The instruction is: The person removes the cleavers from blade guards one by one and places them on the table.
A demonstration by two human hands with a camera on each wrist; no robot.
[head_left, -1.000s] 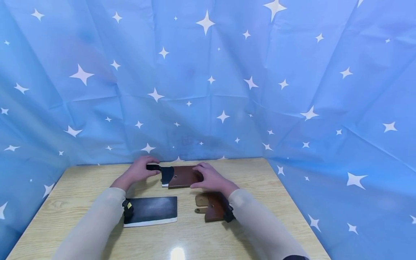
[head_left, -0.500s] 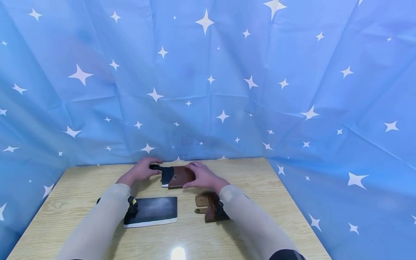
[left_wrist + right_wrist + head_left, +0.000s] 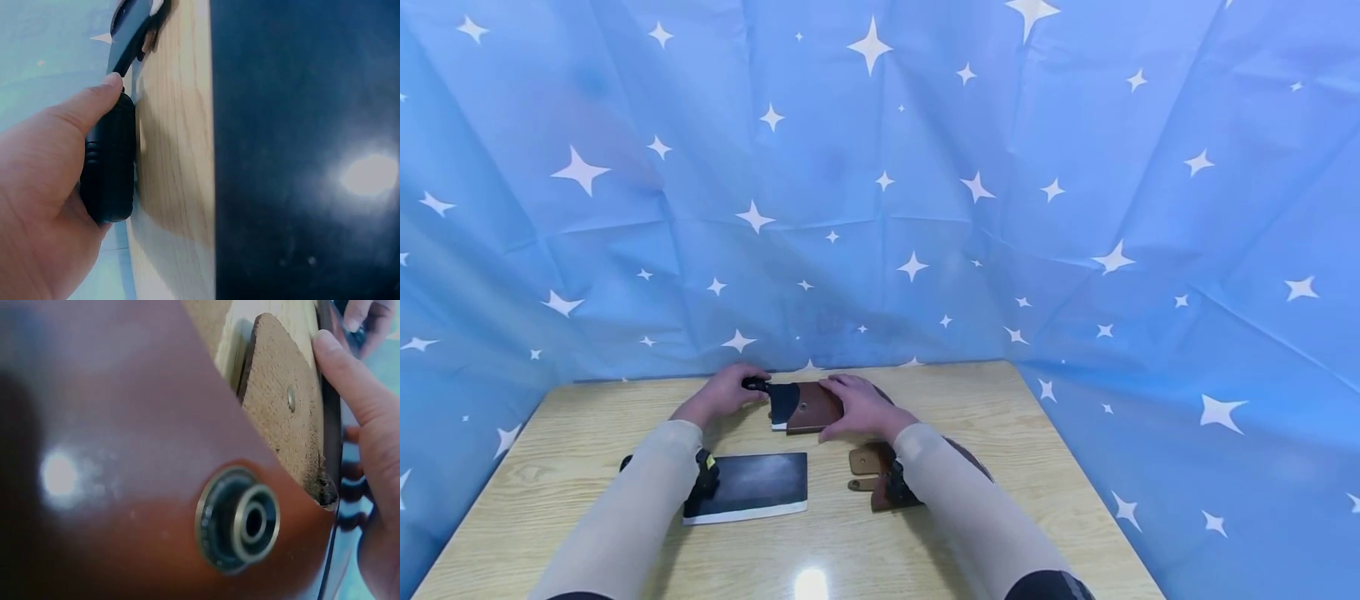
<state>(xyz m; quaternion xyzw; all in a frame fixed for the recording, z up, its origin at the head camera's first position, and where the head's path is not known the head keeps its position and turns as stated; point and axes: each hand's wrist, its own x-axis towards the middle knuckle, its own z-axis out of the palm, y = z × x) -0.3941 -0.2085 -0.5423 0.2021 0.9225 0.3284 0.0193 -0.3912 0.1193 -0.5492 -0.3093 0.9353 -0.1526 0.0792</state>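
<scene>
At the back of the table lies a cleaver [image 3: 784, 406], its blade mostly inside a brown leather sheath [image 3: 812, 408]. My left hand [image 3: 726, 392] grips its black handle [image 3: 111, 162], thumb along the handle in the left wrist view. Over the sheath, my right hand [image 3: 861, 407] holds it with thumb at the near edge and fingers at the far edge. A second, bare cleaver [image 3: 756, 482] lies nearer, its handle mostly hidden under my left forearm. A second brown sheath [image 3: 883, 498] lies partly under my right forearm, its metal snap [image 3: 244, 522] large in the right wrist view.
Both cleavers and sheaths lie on a light wooden table [image 3: 820, 542]. A blue curtain [image 3: 850, 167] with white stars hangs right behind the table and along its sides. The second sheath's tan flap [image 3: 865, 461] points left toward the bare blade.
My right hand has slid left along the sheath toward the handle end. My left hand has shifted slightly along the handle. Both cleavers and the second sheath stay in place.
</scene>
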